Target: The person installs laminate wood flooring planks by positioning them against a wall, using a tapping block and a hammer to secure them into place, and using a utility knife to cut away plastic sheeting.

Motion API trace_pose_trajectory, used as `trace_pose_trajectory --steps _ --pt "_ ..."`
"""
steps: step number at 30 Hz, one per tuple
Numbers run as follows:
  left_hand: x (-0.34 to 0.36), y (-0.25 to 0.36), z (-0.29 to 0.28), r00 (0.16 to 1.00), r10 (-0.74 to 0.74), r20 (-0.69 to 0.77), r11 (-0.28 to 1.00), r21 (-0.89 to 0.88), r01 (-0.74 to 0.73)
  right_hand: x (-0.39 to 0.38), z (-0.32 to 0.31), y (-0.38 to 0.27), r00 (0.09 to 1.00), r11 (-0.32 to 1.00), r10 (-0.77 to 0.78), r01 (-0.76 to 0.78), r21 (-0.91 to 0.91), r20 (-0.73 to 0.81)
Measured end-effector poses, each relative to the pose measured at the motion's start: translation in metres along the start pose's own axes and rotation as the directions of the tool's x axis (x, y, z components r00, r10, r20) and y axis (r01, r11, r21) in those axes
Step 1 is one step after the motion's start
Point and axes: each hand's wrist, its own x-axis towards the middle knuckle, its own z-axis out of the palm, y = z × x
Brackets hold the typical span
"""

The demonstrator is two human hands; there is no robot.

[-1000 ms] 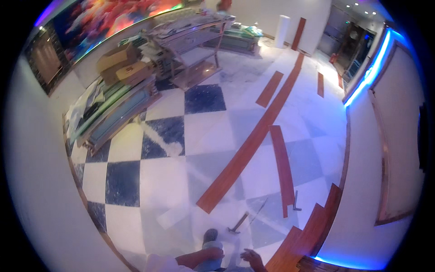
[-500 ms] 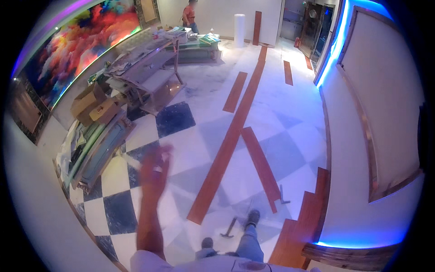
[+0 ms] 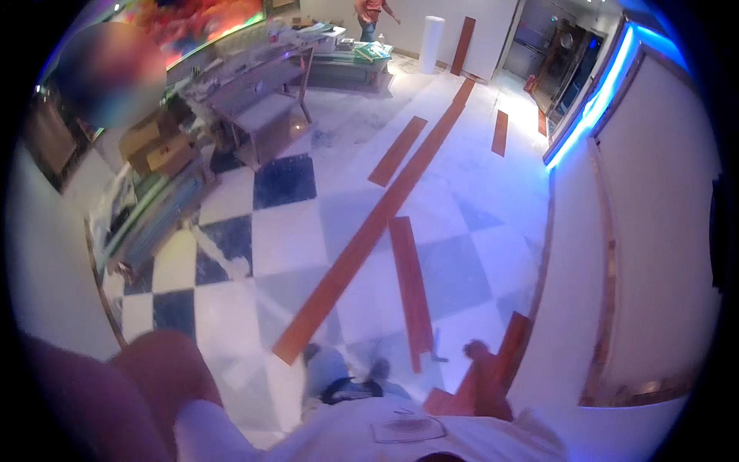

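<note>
Bent sharply at the elbow, my left arm (image 3: 165, 369) fills the lower left, and its hand is out of the picture. My right hand (image 3: 480, 354) hangs low at the right, in front of the stepped reddish-brown floor planks (image 3: 514, 350) along the wall. It is dark and smeared, so its fingers do not show clearly. Left of that hand, a thin L-shaped metal bar (image 3: 437, 348) lies by the end of a loose plank (image 3: 411, 285). A long row of planks (image 3: 346, 266) runs diagonally from near my legs to the far wall.
At left stand a cluttered workbench (image 3: 258, 108), cardboard boxes (image 3: 165, 150) and stacked boards (image 3: 158, 208). More planks (image 3: 399, 152) lie farther off. A person in an orange top (image 3: 369, 11) is at the back, near a white roll (image 3: 432, 45). Blue-lit panelling (image 3: 647, 223) borders the right.
My left arm has drawn back from over the floor and bent, its hand leaving view. My right hand has appeared at the lower right. The view has shifted; the hammer is hidden now.
</note>
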Motion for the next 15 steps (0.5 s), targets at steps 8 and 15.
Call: trace_pose_trajectory --steps 8,15 --pt "-0.105 -0.074 0.104 0.833 -0.505 0.224 0.839 -0.1 0.536 0.127 -0.046 -0.125 0.989 0.809 -0.141 0.095 -0.58 -0.035" --pt "-0.136 -0.22 0.199 0.964 -0.254 0.083 0.96 -0.101 0.262 0.114 0.063 -0.151 1.0 0.983 0.001 -0.006 -0.183 -0.03"
